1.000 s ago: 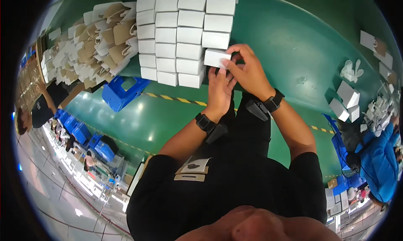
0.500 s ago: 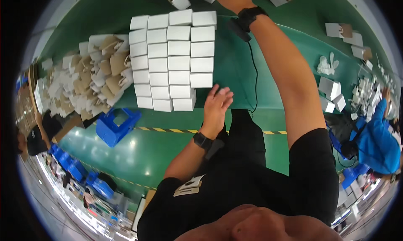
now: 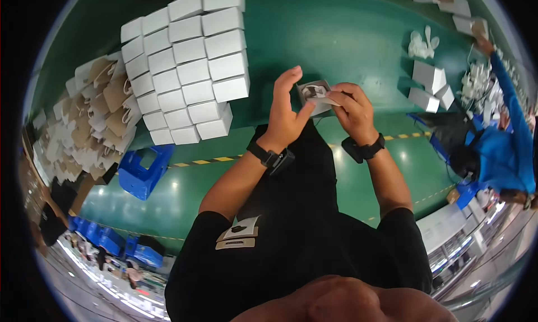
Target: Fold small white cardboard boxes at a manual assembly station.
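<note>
A small open white box [image 3: 321,105] is held at the front edge of the green table, with something pale and dark inside that I cannot make out. My right hand [image 3: 355,113] is closed on its right side, fingers and thumb pinching the edge or flap. Next to the box's left side is my left hand [image 3: 283,116], fingers spread and raised. Its thumb comes up against the box or very close to it. Left of my hands stand rows of closed white boxes [image 3: 193,65], packed tightly together.
Many open white boxes with brown flaps [image 3: 92,106] are heaped at far left. Right, on the table [image 3: 342,36], lie a few white boxes [image 3: 430,78] and white cables [image 3: 421,44]. A blue stool [image 3: 137,175] stands below. A co-worker in blue [image 3: 507,154] reaches across at right.
My right hand has come back from the far side and now grips an open box in front of me. My left hand has risen beside it. The view has shifted.
</note>
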Motion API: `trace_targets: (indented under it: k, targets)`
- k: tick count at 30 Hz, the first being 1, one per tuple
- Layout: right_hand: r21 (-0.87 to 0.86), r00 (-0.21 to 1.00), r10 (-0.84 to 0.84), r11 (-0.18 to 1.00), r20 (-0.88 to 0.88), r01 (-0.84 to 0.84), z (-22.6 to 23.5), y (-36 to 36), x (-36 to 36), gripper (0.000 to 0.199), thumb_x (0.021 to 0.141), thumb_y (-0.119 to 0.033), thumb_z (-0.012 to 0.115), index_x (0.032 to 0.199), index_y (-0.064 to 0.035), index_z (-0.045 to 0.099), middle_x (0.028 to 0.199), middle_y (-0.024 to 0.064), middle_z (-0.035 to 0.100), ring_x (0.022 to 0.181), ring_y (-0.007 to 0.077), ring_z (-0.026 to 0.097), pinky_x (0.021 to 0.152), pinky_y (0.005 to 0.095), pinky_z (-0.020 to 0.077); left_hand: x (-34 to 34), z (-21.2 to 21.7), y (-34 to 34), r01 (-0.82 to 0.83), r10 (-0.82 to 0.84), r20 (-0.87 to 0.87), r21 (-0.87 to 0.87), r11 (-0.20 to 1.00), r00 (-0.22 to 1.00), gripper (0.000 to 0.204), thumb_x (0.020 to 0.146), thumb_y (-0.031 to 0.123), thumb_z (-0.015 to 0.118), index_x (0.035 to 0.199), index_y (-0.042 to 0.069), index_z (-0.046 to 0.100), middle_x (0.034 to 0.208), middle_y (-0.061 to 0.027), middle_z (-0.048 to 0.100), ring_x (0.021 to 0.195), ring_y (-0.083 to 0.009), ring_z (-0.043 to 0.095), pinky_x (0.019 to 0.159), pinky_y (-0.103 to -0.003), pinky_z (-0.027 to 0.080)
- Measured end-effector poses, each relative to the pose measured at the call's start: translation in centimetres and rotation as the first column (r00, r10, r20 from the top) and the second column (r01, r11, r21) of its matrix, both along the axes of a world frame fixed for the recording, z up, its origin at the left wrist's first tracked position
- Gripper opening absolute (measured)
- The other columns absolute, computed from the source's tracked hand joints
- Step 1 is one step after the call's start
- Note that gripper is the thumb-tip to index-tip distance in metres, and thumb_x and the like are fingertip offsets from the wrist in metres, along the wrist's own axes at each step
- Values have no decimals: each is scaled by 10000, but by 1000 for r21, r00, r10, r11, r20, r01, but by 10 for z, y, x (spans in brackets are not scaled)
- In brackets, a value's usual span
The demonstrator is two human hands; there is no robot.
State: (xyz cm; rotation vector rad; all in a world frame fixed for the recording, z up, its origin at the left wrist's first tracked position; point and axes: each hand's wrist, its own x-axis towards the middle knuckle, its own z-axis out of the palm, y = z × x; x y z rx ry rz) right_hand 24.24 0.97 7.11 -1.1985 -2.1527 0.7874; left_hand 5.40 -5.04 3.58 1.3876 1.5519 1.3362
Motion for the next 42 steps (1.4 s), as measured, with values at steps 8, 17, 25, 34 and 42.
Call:
trace_targets:
  k: [8,17,25,34,42]
  targets:
    - [88,987,-67,993,-143,80,-23,-17,-10,392,741,61,799,1099,-92,761,1123,103,674,997,291,682,858,378,580,-6,-21,5,42,-63,287,77,996,956,611,893,5,730,1443,22,464,1464,-205,499,1334,-402,532,1150,-449,419]
    - [-4,982,1,1000,-189,-2,-27,-4,-12,433,747,20,808,1163,-80,741,1135,101,651,994,285,663,888,369,563,-26,-24,10,192,-177,-246,39,981,953,655,847,26,730,1476,70,551,1460,-133,526,1314,-365,539,1071,-446,451]
    - [-122,953,66,987,-297,-106,-26,34,-18,358,783,-19,821,1128,-66,738,1029,65,620,854,210,635,759,320,558,-24,-18,36,153,-122,-401,46,987,908,568,847,119,759,1404,112,646,1427,-113,539,1237,-335,549,1035,-421,442]
    - [-374,971,92,911,-221,-172,-9,52,-18,248,847,-46,818,1079,-49,733,991,43,622,716,111,582,624,245,494,-16,-15,30,62,-65,-138,-26,998,988,391,935,104,706,1323,73,667,1361,-116,576,1211,-282,562,955,-406,507]
    - [-467,902,-269,880,-337,88,-17,35,-35,243,884,-29,798,1121,-31,745,1008,58,612,781,98,606,632,246,529,-4,16,40,-53,60,41,-156,986,997,317,968,73,663,1284,55,654,1321,-128,584,1144,-276,608,826,-322,597]
